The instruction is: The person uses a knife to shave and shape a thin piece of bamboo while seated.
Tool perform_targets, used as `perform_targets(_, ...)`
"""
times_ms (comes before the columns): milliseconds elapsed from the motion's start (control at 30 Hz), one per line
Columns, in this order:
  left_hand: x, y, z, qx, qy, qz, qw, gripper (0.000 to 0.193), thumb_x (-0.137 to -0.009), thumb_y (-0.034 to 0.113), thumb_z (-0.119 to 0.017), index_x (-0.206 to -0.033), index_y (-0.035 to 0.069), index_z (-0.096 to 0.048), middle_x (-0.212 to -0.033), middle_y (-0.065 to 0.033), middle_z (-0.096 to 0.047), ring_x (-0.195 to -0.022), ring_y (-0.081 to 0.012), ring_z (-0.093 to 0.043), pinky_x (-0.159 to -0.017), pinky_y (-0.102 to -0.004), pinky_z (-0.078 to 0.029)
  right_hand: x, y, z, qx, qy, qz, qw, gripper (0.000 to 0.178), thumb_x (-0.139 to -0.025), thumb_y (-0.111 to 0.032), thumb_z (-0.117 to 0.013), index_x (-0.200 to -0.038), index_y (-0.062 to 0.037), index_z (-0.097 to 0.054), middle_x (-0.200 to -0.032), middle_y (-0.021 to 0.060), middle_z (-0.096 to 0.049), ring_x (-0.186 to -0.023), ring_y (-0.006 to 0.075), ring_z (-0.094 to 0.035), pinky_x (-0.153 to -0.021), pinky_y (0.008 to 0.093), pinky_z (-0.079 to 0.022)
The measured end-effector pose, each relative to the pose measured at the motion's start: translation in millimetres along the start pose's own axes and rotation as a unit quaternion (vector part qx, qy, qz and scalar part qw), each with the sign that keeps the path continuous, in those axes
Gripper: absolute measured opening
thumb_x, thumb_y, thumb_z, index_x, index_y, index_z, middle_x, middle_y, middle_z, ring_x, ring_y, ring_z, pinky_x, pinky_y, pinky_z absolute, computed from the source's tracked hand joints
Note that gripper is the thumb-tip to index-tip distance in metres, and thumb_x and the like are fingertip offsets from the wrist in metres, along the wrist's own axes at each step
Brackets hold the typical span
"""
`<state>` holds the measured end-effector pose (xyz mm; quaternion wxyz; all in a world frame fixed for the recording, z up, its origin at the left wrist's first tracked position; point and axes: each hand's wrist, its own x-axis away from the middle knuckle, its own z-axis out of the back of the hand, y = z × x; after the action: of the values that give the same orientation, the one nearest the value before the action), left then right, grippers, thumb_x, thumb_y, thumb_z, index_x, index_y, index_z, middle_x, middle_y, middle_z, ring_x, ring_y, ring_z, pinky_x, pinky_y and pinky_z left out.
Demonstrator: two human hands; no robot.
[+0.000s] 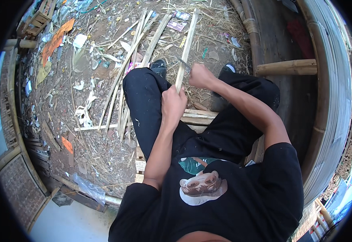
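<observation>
My left hand [173,101] is closed round the near end of a long pale bamboo strip [188,40], which points away from me between my knees. Just beyond it, my right hand [200,76] is closed on a knife. Its handle is hidden in my fist, while the dark, slim blade [183,62] lies across the strip. Left of the held piece, another wide strip [156,39] leans by my left shoe. Several thinner strips [124,68] lie in a loose bundle beside my left leg.
I sit on a low wooden slatted seat [200,117]. Shavings, straw and litter cover the dirt ground [103,157]. On the right runs a bamboo frame with a crosspiece [287,67]. A woven panel [22,187] stands at left, near a clear plastic bag [88,188]. A wooden crate [39,18] sits far left.
</observation>
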<state>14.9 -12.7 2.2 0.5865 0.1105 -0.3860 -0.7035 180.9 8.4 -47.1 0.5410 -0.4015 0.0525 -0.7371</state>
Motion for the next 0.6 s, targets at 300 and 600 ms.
perform_targets(300, 0, -3, -3, 0.01, -0.001, -0.002, 1.0, 0.025, -0.088, 0.016, -0.06, -0.085, -0.008, -0.063, -0.075, -0.0297, -0.062, -0.077, -0.0454, -0.062, -0.067, -0.0496, -0.049, 32, -22, -18, 0.072, -0.087, 0.065, 0.991, 0.026, -0.068, -0.014, -0.068, -0.08, 0.0095, -0.065, -0.084, 0.0307, -0.065, -0.084, 0.0429, -0.067, -0.076, 0.0473, -0.055)
perform_targets(600, -3, -2, -1, -0.01, 0.005, -0.003, 1.0, 0.025, -0.088, 0.017, -0.06, -0.086, -0.008, -0.062, -0.074, -0.0298, -0.062, -0.075, -0.0455, -0.062, -0.065, -0.0508, -0.049, -6, 7, -10, 0.014, 0.006, 0.051, 0.999, 0.024, -0.067, -0.013, -0.065, -0.07, 0.0103, -0.064, -0.073, 0.0311, -0.062, -0.077, 0.0439, -0.065, -0.071, 0.0478, -0.054)
